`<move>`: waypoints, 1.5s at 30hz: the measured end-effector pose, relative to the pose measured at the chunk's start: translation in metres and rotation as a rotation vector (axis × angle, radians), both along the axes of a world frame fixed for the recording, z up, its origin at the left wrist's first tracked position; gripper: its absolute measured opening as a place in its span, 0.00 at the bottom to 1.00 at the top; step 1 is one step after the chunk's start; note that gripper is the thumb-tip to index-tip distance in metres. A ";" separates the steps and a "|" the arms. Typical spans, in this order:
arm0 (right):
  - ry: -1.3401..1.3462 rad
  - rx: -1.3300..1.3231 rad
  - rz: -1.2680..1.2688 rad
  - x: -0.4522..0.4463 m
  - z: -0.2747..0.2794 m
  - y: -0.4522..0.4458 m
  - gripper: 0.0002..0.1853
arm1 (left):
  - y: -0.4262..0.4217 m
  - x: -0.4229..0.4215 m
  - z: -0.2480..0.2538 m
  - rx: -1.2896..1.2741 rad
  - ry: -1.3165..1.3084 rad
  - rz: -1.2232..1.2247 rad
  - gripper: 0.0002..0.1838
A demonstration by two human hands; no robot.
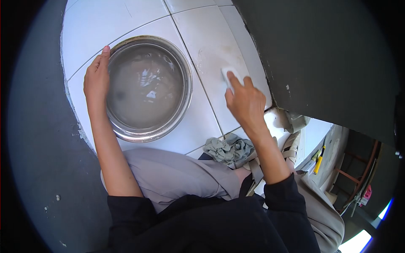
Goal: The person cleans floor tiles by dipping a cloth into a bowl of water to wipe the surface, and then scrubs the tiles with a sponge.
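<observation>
A round metal basin point(187, 114) of cloudy grey water stands on the white tiles. At its left rim is my left hand point(97, 79), its fingers closed along the edge and fingertips near the top left of the rim. My right hand point(246, 99) is to the right of the basin, pressing a small white scrubbing block point(228, 74) against a tile with faint brownish marks. Fingers cover much of the block, so its exact kind is unclear. Below the right hand, a crumpled grey-green cloth point(228, 148) lies on the tiles beside my leg.
Dark grey walls rise on the left point(42, 126) and right point(320, 59) of the tiled floor point(114, 17). A sandalled foot point(291, 147) is under my right forearm. Farther right lie a yellow-handled tool point(318, 164) and a reddish-brown frame point(350, 177).
</observation>
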State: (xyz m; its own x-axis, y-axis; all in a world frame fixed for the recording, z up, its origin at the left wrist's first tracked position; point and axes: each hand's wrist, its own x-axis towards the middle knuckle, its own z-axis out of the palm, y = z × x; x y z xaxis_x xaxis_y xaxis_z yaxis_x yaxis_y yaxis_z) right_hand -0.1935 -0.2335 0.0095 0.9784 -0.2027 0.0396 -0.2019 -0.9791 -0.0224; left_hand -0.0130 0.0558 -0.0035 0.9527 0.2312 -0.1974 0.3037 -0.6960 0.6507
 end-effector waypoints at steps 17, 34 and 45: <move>0.018 -0.025 -0.069 0.053 -0.011 -0.025 0.24 | -0.003 -0.001 -0.003 0.066 -0.065 -0.007 0.36; -0.056 -0.039 0.018 0.016 -0.007 -0.036 0.21 | -0.005 -0.001 0.002 -0.015 -0.052 0.003 0.37; -0.060 -0.021 0.049 0.075 -0.016 -0.062 0.18 | -0.008 -0.004 0.002 0.006 -0.056 0.022 0.37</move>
State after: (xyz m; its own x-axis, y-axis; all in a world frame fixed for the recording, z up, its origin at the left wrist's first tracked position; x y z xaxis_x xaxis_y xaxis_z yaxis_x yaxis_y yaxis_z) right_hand -0.1186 -0.2951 -0.0064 0.9829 -0.1533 0.1020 -0.1529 -0.9882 -0.0123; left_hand -0.0166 0.0481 -0.0015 0.9570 0.2531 -0.1420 0.2818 -0.6936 0.6629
